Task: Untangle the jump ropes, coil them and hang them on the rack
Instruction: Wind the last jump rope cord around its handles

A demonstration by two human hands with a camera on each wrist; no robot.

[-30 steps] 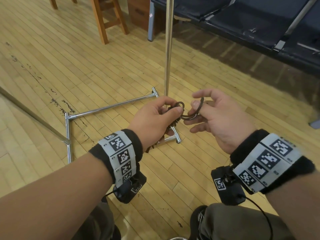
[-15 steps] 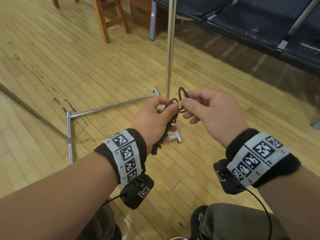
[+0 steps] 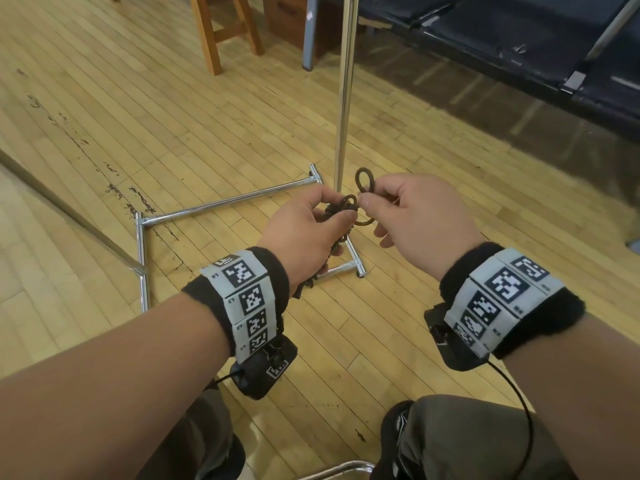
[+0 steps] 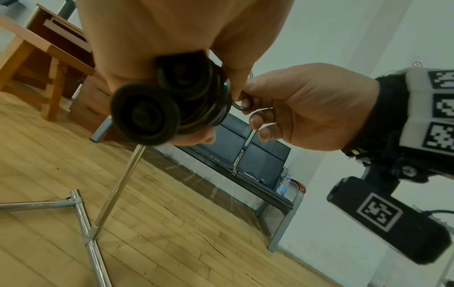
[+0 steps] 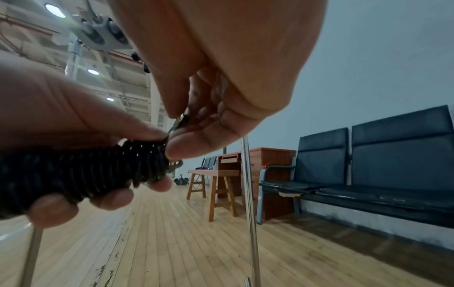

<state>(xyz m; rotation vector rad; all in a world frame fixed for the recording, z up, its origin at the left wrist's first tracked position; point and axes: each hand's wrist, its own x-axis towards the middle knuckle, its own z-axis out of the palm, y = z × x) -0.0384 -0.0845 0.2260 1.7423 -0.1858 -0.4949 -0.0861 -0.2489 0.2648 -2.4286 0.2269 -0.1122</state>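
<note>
Gripping a tight dark coil of rope (image 3: 341,216), the left hand (image 3: 304,233) curled around it beside the rack (image 3: 343,98); the right hand (image 3: 415,216) pinched its free loop.

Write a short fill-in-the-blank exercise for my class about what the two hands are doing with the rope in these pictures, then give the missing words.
1. The coiled bundle of dark rope is gripped in the person's ____ hand.
2. The right hand pinches a small ____ of rope between thumb and forefinger.
3. Behind the hands, the metal rack stands on a ____ floor.
4. Nothing hangs on the rack's upright ____ in these views.

Missing words: left; loop; wooden; pole
</note>
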